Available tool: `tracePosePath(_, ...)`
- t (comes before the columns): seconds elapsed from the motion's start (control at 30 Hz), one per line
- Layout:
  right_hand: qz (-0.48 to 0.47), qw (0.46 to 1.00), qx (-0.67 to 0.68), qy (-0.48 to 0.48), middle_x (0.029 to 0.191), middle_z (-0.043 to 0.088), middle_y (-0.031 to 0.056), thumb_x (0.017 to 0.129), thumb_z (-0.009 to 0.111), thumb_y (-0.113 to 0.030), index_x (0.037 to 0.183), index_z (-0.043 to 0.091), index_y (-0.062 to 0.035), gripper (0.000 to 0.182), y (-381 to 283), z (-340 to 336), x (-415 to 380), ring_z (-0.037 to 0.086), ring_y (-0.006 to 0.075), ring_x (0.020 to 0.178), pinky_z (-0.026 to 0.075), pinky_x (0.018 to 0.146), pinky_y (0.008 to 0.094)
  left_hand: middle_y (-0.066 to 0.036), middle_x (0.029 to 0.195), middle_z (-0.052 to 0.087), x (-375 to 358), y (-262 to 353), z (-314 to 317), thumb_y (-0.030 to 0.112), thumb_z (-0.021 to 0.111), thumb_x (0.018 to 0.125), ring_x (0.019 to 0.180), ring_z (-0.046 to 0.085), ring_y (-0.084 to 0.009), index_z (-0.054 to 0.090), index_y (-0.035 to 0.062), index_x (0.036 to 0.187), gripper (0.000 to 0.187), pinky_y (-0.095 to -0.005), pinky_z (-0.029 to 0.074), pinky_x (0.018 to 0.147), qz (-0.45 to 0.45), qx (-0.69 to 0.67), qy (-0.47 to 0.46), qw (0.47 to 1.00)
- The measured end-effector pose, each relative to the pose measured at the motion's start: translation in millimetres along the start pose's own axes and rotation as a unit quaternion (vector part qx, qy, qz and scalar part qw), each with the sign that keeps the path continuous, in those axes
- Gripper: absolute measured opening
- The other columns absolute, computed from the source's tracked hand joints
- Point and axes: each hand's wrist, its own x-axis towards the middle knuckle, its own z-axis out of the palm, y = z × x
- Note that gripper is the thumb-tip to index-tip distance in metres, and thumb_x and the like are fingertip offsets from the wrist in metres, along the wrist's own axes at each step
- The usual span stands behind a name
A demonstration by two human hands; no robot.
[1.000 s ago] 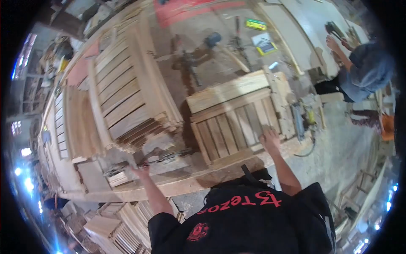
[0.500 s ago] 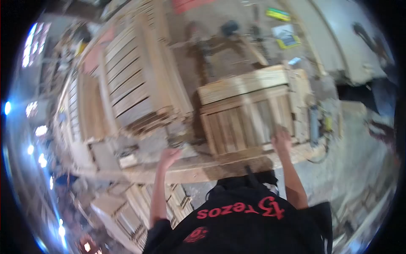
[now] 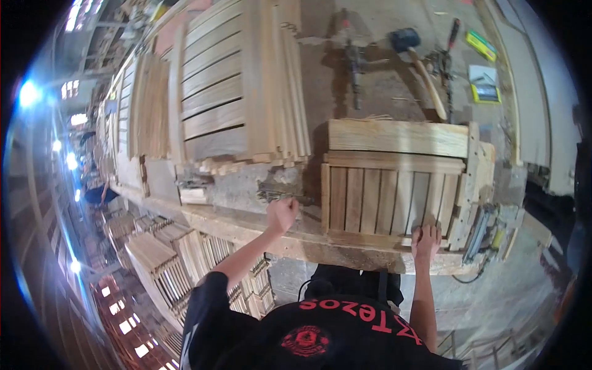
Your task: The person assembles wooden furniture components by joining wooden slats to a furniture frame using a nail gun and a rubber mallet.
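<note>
A slatted wooden panel [image 3: 370, 200] lies flat on the workbench, framed by rails, with a pale board [image 3: 398, 137] along its far side. My right hand [image 3: 427, 242] rests at the panel's near rail, its fingers curled over the wood. Left of the panel, my left hand [image 3: 282, 214] is closed, beside a small heap of thin metal pieces [image 3: 276, 192], perhaps nails. Whatever its fingers hold, if anything, is hidden.
Beyond the panel lie a black-headed mallet [image 3: 404, 41], a long metal tool [image 3: 353, 61] and a yellow-edged box [image 3: 484, 84]. Stacked slatted panels [image 3: 213, 80] stand left on the bench [image 3: 296, 248]. A grey tool [image 3: 480, 233] sits right; more panels [image 3: 161, 265] are below left.
The view has shifted, and the bench now appears straighter and sharper. My left hand has come closer to the metal heap. My right hand stays at the panel's near right part.
</note>
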Motion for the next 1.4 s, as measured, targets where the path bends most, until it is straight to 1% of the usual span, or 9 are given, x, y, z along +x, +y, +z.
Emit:
tracePosePath(0.33, -0.092, 0.994, -0.052, 0.034, 0.107, 0.059, 0.0252, 0.095, 0.046, -0.029, 0.101, 0.059, 0.0045, 0.037, 15.9, 18.0, -8.6, 0.051, 0.0461, 0.108, 0.039, 0.098, 0.0525, -0.005, 0.047, 0.052, -4.0, -10.4, 5.0, 0.006, 0.067, 0.077, 0.041, 0.053, -0.0233, 0.048, 0.0122, 0.056, 0.029, -0.0337, 0.042, 0.046, 0.096, -0.086, 0.204, 0.971)
tracePosePath(0.5, -0.043, 0.991, -0.06, -0.112, 0.121, 0.056, 0.0294, 0.098, 0.041, -0.031, 0.113, 0.058, 0.006, 0.043, 16.7, 9.7, -6.8, 0.048, 0.0477, 0.118, 0.036, 0.103, 0.0537, -0.004, 0.051, 0.056, -8.7, -8.5, 11.8, 0.011, 0.067, 0.079, 0.043, 0.055, -0.0226, 0.048, 0.0119, 0.057, 0.028, -0.0345, 0.042, 0.049, 0.022, -0.095, 0.25, 0.963)
tracePosePath(0.67, -0.154, 0.986, -0.048, 0.038, 0.102, 0.06, 0.0278, 0.093, 0.048, -0.026, 0.099, 0.059, 0.0069, 0.036, 18.4, 22.8, -8.1, 0.054, 0.0458, 0.095, 0.041, 0.087, 0.0548, -0.008, 0.052, 0.058, -10.7, -6.4, 20.3, 0.017, 0.063, 0.079, 0.05, 0.059, -0.028, 0.058, 0.0117, 0.062, 0.019, -0.0382, 0.045, 0.056, -0.084, -0.176, 0.278, 0.941)
tracePosePath(0.7, -0.095, 0.991, -0.081, -0.051, 0.097, 0.061, 0.0271, 0.092, 0.049, -0.024, 0.097, 0.061, 0.0082, 0.035, 18.5, 32.4, 7.8, 0.056, 0.0451, 0.091, 0.043, 0.084, 0.053, -0.008, 0.053, 0.059, -11.2, -4.9, 18.4, 0.016, 0.063, 0.08, 0.051, 0.059, -0.0279, 0.059, 0.0111, 0.063, 0.018, -0.0378, 0.045, 0.056, -0.097, -0.182, 0.279, 0.938)
tracePosePath(0.73, -0.028, 0.983, -0.12, -0.14, 0.093, 0.063, 0.0264, 0.091, 0.051, -0.023, 0.095, 0.062, 0.0094, 0.034, 6.0, 26.6, 20.1, 0.058, 0.0444, 0.086, 0.045, 0.08, 0.0512, -0.008, 0.055, 0.06, -12.5, -3.0, 19.0, 0.016, 0.063, 0.081, 0.053, 0.06, -0.0277, 0.06, 0.0105, 0.065, 0.018, -0.0375, 0.045, 0.057, -0.11, -0.19, 0.275, 0.936)
tracePosePath(0.83, -0.191, 0.963, 0.115, -0.153, 0.086, 0.064, 0.0233, 0.088, 0.055, -0.021, 0.09, 0.065, 0.0059, 0.029, -104.8, 20.8, 55.1, 0.059, 0.0414, 0.08, 0.047, 0.072, 0.046, -0.012, 0.056, 0.06, -14.3, -1.0, 22.1, 0.022, 0.059, 0.083, 0.056, 0.061, -0.0303, 0.064, 0.0115, 0.064, 0.022, -0.0368, 0.046, 0.062, -0.138, -0.213, 0.296, 0.921)
tracePosePath(1.0, -0.169, 0.824, 0.433, -0.326, 0.087, 0.065, 0.0062, 0.092, 0.057, -0.03, 0.097, 0.067, 0.0007, 0.033, -364.5, -2.9, 86.9, 0.057, 0.0149, 0.076, 0.045, 0.072, 0.0297, -0.014, 0.057, 0.061, -10.8, -8.6, 37.3, 0.031, 0.056, 0.081, 0.058, 0.062, -0.0321, 0.066, 0.012, 0.063, 0.028, -0.0412, 0.049, 0.06, -0.114, -0.216, 0.25, 0.937)
tracePosePath(1.23, -0.231, 0.797, 0.011, -0.559, 0.089, 0.066, 0.0085, 0.085, 0.065, -0.025, 0.103, 0.066, -0.0002, 0.03, -471.6, 94.4, 105.9, 0.062, 0.0163, 0.08, 0.049, 0.066, 0.0327, -0.012, 0.076, 0.065, -9.5, -11.9, 46.3, 0.028, 0.063, 0.073, 0.075, 0.065, -0.0335, 0.065, 0.0082, 0.078, 0.021, -0.0477, 0.052, 0.068, -0.044, -0.213, 0.278, 0.935)
tracePosePath(1.4, -0.407, 0.762, -0.165, -0.475, 0.102, 0.068, 0.023, 0.076, 0.064, -0.014, 0.107, 0.065, 0.0056, 0.037, -490.6, 97.9, 90.6, 0.068, 0.0332, 0.095, 0.053, 0.079, 0.0427, -0.015, 0.107, 0.064, 1.2, -11.3, 61.1, 0.026, 0.066, 0.067, 0.103, 0.061, -0.0363, 0.061, 0.0102, 0.105, 0.042, -0.0563, 0.049, 0.084, -0.032, -0.205, 0.323, 0.923)
